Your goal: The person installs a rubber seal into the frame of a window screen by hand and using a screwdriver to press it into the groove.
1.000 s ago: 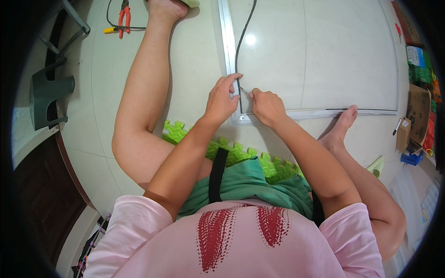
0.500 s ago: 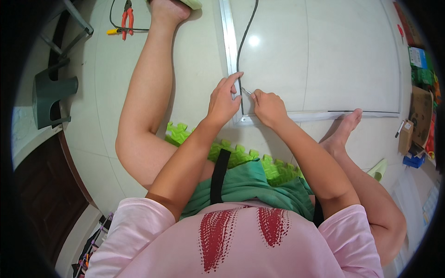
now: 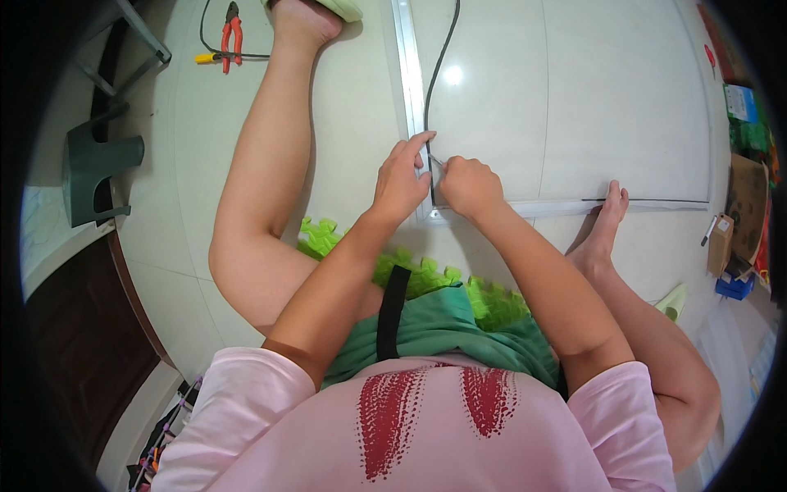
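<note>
A silvery metal frame (image 3: 407, 66) lies on the floor, its near left corner just in front of me. A black cord (image 3: 443, 53) runs along its left side and curves loose toward the far end. My left hand (image 3: 400, 182) grips the frame's left side near that corner, its index finger stretched across the black cord and its thumb on the inner side. Inside the corner, my right hand (image 3: 471, 187) is closed round a thin metal-tipped tool (image 3: 435, 159). The tool's tip meets the cord beside my left fingers; its handle is hidden in my fist.
Red-handled pliers (image 3: 232, 41) and a yellow-ended cable (image 3: 206, 59) lie at the far left. A dark green stool (image 3: 102, 168) is at the left. Green foam mat (image 3: 426, 279) shows under me. Cardboard boxes (image 3: 748, 201) line the right, and my bare foot (image 3: 611, 205) touches the frame's near side.
My right hand has turned slightly, hiding more of the tool, with its tip still at the cord. My right foot has shifted a little left. The whole view has drifted slightly.
</note>
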A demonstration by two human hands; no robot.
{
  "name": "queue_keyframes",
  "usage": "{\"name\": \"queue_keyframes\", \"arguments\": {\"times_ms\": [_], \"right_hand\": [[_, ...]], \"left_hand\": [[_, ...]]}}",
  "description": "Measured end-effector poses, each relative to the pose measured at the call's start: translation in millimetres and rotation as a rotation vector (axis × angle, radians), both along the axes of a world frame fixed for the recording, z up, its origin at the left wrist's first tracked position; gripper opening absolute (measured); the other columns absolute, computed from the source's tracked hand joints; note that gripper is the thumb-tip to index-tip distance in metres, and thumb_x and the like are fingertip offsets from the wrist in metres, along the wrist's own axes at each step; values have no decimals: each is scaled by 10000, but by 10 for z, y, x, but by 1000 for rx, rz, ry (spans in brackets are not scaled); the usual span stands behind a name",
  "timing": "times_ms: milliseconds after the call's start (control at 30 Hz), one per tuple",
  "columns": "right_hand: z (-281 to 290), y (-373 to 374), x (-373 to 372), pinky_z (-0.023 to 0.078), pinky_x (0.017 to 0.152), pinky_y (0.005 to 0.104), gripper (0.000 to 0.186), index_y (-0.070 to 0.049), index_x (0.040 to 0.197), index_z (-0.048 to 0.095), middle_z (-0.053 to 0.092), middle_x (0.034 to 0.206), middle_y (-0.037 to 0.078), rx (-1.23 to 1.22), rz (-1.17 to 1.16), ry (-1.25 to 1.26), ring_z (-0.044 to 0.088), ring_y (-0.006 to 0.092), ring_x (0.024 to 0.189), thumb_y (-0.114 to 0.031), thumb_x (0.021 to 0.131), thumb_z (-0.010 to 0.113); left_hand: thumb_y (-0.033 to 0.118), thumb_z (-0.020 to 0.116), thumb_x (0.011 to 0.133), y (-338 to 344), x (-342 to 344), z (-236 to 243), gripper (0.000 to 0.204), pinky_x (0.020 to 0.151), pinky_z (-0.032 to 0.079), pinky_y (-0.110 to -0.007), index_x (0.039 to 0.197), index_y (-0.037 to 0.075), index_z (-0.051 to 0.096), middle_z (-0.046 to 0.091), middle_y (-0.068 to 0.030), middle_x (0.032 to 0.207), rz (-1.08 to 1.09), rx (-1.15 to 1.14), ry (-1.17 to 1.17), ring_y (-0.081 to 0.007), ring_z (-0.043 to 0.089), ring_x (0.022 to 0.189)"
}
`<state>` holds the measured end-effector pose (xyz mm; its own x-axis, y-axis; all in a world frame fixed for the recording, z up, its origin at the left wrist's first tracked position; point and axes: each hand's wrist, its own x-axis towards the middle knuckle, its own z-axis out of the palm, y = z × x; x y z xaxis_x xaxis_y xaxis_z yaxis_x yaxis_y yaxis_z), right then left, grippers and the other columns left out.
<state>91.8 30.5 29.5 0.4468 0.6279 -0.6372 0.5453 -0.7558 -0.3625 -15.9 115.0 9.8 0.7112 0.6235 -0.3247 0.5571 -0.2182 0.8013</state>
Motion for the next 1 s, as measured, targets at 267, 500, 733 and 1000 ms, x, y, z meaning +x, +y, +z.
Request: {"name": "queue_keyframes", "arguments": {"times_ms": [267,500,733,1000], "right_hand": [[-154,-96,37,491,711,488,298,-5,877,613,644,783,241,155,18,-34,631,410,756,-249,922,449],[-141,-47,33,491,701,489,287,-1,878,614,639,779,249,167,-3,-47,626,422,757,-233,922,451],[-18,125,22,509,728,451,250,4,853,636,657,845,224,41,-4,-30,647,388,815,-227,843,540],[-191,-29,66,499,699,475,265,-6,882,601,646,801,238,156,9,-80,640,402,777,-248,891,495]], "left_hand": [[-8,687,700,135,72,71,606,739,473,-364,1250,186,521,500,-82,884,-63,44,57,-259,544,812],[-29,687,693,125,41,17,608,737,472,-361,1240,181,526,491,-84,874,-42,17,29,-257,541,809],[-31,677,680,111,26,-60,617,658,445,-311,1244,178,539,463,-49,829,-41,69,-11,-187,469,685],[-32,698,670,207,63,-45,622,656,442,-311,1239,166,543,460,-48,811,-30,84,-43,-184,469,683]]}}
